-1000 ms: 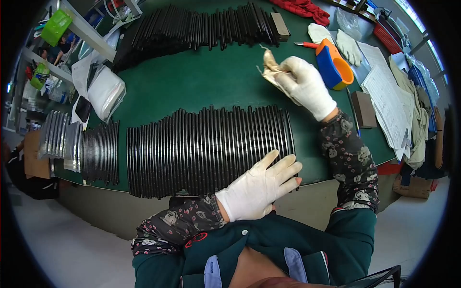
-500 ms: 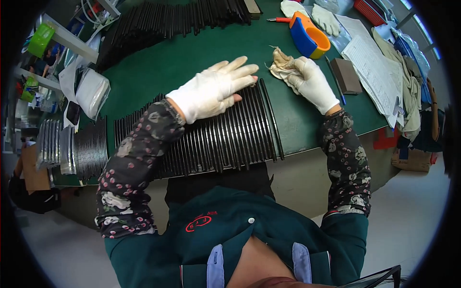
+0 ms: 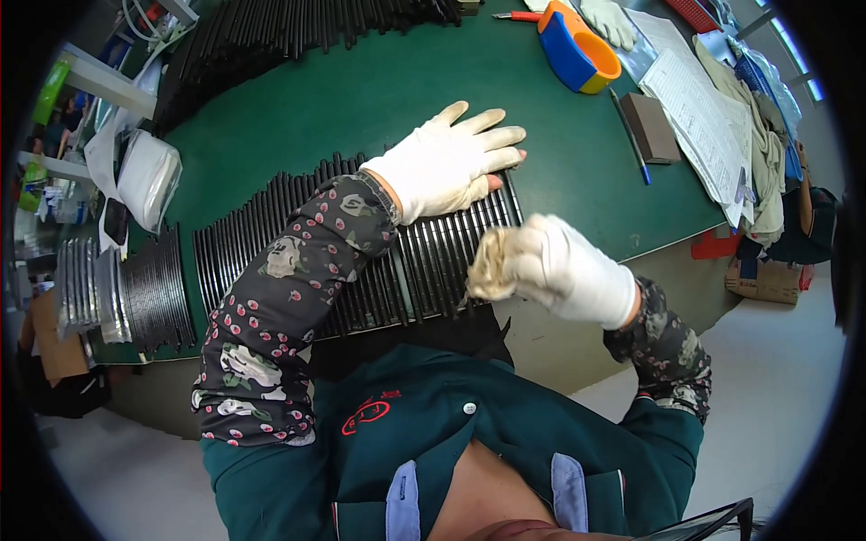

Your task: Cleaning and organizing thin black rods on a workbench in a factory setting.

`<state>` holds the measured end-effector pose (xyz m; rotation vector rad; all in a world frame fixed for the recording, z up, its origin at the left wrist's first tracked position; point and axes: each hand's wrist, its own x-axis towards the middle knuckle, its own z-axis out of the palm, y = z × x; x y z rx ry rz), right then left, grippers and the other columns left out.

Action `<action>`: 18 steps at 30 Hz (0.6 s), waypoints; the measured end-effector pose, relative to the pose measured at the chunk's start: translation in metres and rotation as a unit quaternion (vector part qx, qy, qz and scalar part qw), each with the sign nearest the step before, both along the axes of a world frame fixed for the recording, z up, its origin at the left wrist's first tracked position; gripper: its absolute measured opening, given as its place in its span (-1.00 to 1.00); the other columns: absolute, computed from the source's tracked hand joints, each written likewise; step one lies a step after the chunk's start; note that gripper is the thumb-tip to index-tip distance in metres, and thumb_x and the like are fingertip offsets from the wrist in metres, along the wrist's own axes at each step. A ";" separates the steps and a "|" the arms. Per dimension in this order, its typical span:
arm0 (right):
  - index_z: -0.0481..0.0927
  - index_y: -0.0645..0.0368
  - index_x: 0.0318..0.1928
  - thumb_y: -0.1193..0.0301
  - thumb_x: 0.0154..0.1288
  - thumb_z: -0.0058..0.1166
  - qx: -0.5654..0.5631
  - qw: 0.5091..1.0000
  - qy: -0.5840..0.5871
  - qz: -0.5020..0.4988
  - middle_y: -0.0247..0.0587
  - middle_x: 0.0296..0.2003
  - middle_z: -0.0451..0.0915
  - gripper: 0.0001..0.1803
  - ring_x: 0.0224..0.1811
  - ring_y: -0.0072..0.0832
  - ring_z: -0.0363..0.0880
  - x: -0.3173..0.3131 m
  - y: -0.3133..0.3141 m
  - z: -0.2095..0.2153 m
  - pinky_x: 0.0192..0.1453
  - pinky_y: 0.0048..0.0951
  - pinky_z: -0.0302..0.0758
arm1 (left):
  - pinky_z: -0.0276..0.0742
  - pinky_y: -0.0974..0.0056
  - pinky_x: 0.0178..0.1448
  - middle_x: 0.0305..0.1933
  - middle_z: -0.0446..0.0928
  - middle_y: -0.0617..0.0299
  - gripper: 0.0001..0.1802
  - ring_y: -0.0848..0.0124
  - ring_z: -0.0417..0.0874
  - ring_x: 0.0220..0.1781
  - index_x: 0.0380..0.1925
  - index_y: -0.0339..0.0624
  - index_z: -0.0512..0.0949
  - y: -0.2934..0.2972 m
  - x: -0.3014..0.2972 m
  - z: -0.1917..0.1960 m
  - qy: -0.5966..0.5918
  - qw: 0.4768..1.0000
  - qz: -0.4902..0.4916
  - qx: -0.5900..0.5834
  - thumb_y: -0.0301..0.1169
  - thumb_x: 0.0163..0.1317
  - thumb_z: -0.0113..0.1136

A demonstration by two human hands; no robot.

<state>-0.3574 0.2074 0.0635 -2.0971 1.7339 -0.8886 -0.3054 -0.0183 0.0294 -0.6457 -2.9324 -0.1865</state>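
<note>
Many black rods (image 3: 361,288) lie side by side in a row on the green table (image 3: 298,117), their near ends along its front edge. My left hand (image 3: 446,167), in a white glove with bare tips showing at the thumb and one finger, rests flat across the far part of the row at its right end, fingers spread. My right hand (image 3: 564,270), also gloved, is closed on a crumpled, stained beige rag (image 3: 492,263). The rag is at the near right end of the row; whether it touches the rods I cannot tell.
A large heap of black rods (image 3: 298,27) lies at the back. To the right are a tape dispenser (image 3: 577,59), a brown block (image 3: 649,128), a blue pen (image 3: 636,149) and papers (image 3: 695,117). Shorter rods (image 3: 158,288) and a white plastic-wrapped bundle (image 3: 149,176) sit at the left.
My right hand has brought the rag nearer and leftward, from the bare table to the rods' near ends. My left hand has shifted right along the row. A gap now shows between some rods.
</note>
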 end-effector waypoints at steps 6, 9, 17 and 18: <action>0.55 0.10 -0.23 0.51 0.01 0.26 -0.115 0.990 -0.051 -0.062 -0.20 -0.31 0.49 -0.74 -0.26 -0.20 0.48 -0.024 -0.018 0.012 -0.15 -0.23 0.44 | 0.04 -0.12 0.52 0.45 0.22 0.18 -0.49 0.15 0.17 0.50 0.27 -0.01 0.35 0.002 0.001 0.002 0.013 1.000 0.001 -0.016 -0.15 0.34 -0.01; 0.56 0.09 -0.16 0.49 0.05 0.27 -0.125 0.987 0.050 -0.086 -0.16 -0.23 0.49 -0.70 -0.15 -0.15 0.48 -0.015 -0.032 -0.016 -0.05 -0.20 0.44 | 0.05 -0.10 0.52 0.45 0.22 0.19 -0.46 0.16 0.17 0.50 0.29 -0.01 0.33 0.003 0.000 0.001 0.020 1.000 -0.006 -0.008 -0.15 0.33 0.00; 0.54 0.15 -0.30 0.49 0.06 0.21 -0.118 0.991 -0.067 0.017 -0.24 -0.33 0.55 -0.84 -0.29 -0.17 0.55 -0.005 -0.036 0.009 -0.23 -0.26 0.49 | 0.07 -0.11 0.50 0.45 0.21 0.20 -0.48 0.15 0.18 0.49 0.28 -0.03 0.33 0.004 0.000 0.009 -0.008 0.999 -0.001 -0.039 -0.22 0.32 0.01; 0.54 0.15 -0.30 0.49 0.07 0.20 -0.139 0.989 0.006 -0.050 -0.23 -0.33 0.53 -0.84 -0.27 -0.17 0.53 -0.011 -0.047 0.009 -0.21 -0.26 0.48 | 0.07 -0.11 0.50 0.45 0.21 0.20 -0.47 0.16 0.18 0.49 0.27 -0.04 0.34 0.005 -0.001 0.013 -0.015 0.998 -0.010 -0.063 -0.22 0.30 0.03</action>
